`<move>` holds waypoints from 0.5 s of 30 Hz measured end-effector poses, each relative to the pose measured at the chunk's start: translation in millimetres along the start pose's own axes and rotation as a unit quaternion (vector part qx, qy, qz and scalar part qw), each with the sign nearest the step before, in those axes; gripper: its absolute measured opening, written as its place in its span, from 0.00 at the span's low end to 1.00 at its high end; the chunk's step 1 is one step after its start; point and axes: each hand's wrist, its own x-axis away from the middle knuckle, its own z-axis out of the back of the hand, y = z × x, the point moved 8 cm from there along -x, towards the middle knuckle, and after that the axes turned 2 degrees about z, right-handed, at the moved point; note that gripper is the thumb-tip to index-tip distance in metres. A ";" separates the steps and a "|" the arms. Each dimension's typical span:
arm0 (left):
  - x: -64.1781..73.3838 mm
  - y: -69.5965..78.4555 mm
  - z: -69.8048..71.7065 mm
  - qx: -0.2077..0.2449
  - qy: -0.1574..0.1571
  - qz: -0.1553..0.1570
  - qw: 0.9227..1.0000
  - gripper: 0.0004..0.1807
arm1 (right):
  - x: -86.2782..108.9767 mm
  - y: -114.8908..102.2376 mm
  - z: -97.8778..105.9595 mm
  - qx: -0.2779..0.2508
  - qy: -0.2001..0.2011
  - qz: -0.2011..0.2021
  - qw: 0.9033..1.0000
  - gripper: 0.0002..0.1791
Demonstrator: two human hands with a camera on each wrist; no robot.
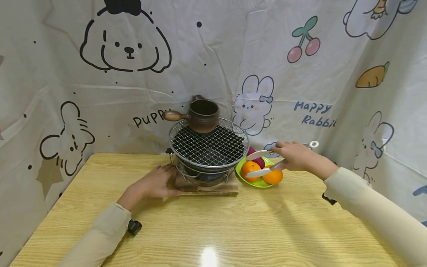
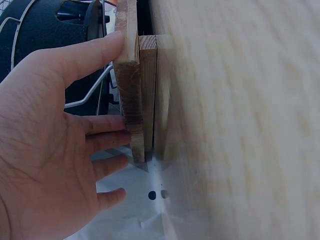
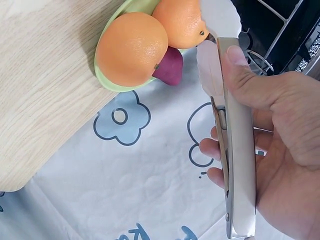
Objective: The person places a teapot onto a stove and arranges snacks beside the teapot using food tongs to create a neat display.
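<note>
I see L hand (image 1: 156,183) spread against board (image 1: 208,189), prob. steadying grill (image 1: 210,148); R hand (image 1: 293,156) grips tongs (image 3: 241,150) (tips apart nr oranges (image 3: 132,49)).

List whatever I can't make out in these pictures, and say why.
Head view: inside bottom of the brown saucepan, lost in shadow.
Head view: middle of the tongs, covered by the right hand.
Right wrist view: part of the purple item, behind the oranges.
Left wrist view: much of the grill, cut off at the left edge and behind the left hand.
</note>
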 end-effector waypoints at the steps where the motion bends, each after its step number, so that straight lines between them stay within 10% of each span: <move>1: 0.1 0.0 -0.1 0.000 0.000 0.000 1.000 0.49 | -0.1 0.0 -0.7 0.003 0.000 0.001 1.000 0.37; 15: -1.1 1.3 0.7 -0.001 0.008 -0.008 1.000 0.47 | -1.2 -1.5 -6.0 0.029 -0.001 0.002 1.000 0.39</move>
